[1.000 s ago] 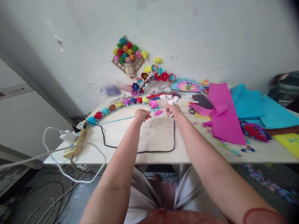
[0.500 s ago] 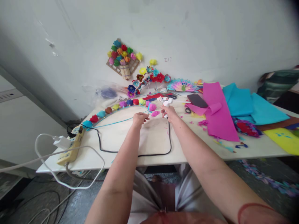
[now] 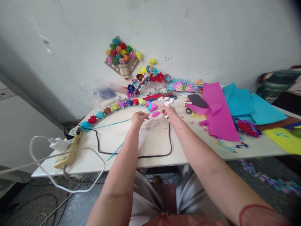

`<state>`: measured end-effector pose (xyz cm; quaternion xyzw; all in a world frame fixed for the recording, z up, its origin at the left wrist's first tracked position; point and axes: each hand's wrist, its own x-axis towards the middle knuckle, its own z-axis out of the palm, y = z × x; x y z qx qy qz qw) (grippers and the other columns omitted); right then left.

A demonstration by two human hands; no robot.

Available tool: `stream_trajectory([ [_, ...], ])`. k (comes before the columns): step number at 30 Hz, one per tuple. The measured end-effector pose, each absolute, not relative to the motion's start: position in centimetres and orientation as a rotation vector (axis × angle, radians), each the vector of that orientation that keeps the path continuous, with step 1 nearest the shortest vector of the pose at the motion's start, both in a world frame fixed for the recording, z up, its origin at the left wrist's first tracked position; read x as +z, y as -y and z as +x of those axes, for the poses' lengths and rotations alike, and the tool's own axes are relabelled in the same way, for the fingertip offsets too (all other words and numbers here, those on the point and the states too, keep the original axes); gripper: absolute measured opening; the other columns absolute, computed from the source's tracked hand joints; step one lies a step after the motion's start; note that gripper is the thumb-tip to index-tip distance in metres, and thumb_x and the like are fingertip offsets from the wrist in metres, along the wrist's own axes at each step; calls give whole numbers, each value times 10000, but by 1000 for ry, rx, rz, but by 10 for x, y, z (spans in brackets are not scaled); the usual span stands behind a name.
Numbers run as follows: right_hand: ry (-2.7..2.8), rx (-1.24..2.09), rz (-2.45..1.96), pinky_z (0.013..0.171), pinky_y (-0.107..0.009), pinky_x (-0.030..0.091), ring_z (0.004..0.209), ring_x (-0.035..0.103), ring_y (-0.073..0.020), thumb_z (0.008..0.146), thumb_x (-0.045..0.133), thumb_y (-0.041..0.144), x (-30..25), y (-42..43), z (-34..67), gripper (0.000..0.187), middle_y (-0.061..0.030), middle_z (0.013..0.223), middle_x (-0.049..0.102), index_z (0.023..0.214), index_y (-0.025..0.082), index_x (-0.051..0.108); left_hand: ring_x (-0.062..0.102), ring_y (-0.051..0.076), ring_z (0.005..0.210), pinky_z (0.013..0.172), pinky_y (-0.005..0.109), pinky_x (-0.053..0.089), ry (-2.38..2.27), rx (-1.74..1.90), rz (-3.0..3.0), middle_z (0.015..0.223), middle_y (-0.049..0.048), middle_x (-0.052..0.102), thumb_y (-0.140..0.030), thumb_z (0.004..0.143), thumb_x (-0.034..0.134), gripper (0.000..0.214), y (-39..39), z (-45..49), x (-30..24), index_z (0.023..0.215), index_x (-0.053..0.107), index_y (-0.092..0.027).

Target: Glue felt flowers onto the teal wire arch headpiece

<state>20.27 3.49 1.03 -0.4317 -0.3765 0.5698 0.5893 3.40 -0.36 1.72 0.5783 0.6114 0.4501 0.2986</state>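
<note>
My left hand [image 3: 139,118] is pinched closed on a thin blue cord [image 3: 115,123] near the middle of the table. One stretch of cord runs left from the fingers, and a loose end shows beside the forearm. A row of coloured paper flowers [image 3: 114,107] arcs along another part of the cord. Just beyond my left fingers sits a pink and blue flower [image 3: 153,107], with a separate pink petal piece [image 3: 155,114] between my hands. My right hand [image 3: 169,114] is wrapped round the handle of a white glue gun [image 3: 167,103], with a pale glue stick [image 3: 184,101] poking out behind.
A black cable [image 3: 141,156] loops across the table's front to a power strip [image 3: 70,152] at left. A phone [image 3: 197,100], scissors [image 3: 188,110], pink sheet [image 3: 219,116] and blue sheets [image 3: 237,100] lie right. Paper flowers [image 3: 141,80] stand at the back by the wall.
The view has shifted slightly. My left hand has moved a little left, and the blue cord's loose end now shows further out beside my forearm. The glue gun stays in my right hand.
</note>
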Motion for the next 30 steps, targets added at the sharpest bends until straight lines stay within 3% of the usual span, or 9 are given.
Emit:
stream_trajectory([
  [8,876,1308,-1009,281,-186,331,291,356,-49,667,589,195,12,-35,204,114,49,416,488,679,143,488,507,109,592,522,213,303,-1982,1144,1938,617,-20,622,-435,624,585,205,4,43,36,657,645,-241],
  [15,821,1310,-993,281,-198,335,294,358,-52,659,582,187,12,-37,209,101,42,429,494,681,139,496,487,187,846,636,256,324,-1998,1396,2384,724,34,623,-445,685,553,228,5,55,52,676,656,-241],
  [21,770,1306,-1011,275,-195,328,298,353,-52,668,574,194,11,-40,214,103,45,427,486,672,146,483,526,157,748,595,250,296,-1967,1112,2637,781,45,621,-402,779,445,270,4,63,67,774,648,-224],
  [30,804,1301,-998,280,-195,336,298,360,-51,660,586,190,10,-39,210,111,45,435,498,684,145,488,531,154,781,641,238,314,-2169,1424,2405,794,80,607,-459,816,324,382,14,37,47,845,627,-230],
])
